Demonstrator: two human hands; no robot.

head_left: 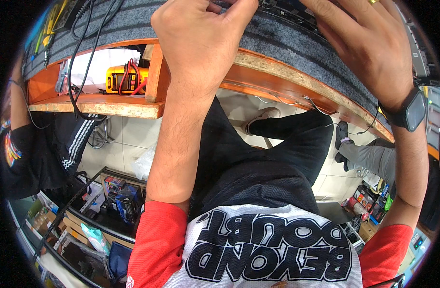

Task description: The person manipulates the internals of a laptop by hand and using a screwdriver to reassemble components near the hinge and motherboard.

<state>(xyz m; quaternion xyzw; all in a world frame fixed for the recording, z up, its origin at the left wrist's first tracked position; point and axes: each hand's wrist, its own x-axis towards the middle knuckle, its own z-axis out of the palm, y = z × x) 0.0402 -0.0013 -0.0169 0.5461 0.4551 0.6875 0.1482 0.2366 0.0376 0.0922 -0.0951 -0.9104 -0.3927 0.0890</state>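
Note:
My left hand (201, 41) is at the top edge of the head view, fingers curled and thumb pressed in as in a pinch. Whatever sits in its fingertips is cut off by the frame. To its right, my right hand (361, 45) reaches over the bench with fingers stretched out, their tips partly out of view. Between the hands lies the edge of a black device (289, 17) with small parts on it, only a strip of it showing. It rests on the grey striped mat (273, 43). A dark smartwatch (412, 110) is on my right wrist.
Under the bench top, an orange wooden shelf (95, 109) holds a yellow meter (126, 79) with red leads. Black cables (88, 53) hang over the front edge at left. Another person (42, 149) sits at my left; a grey-trousered leg (373, 156) shows at right.

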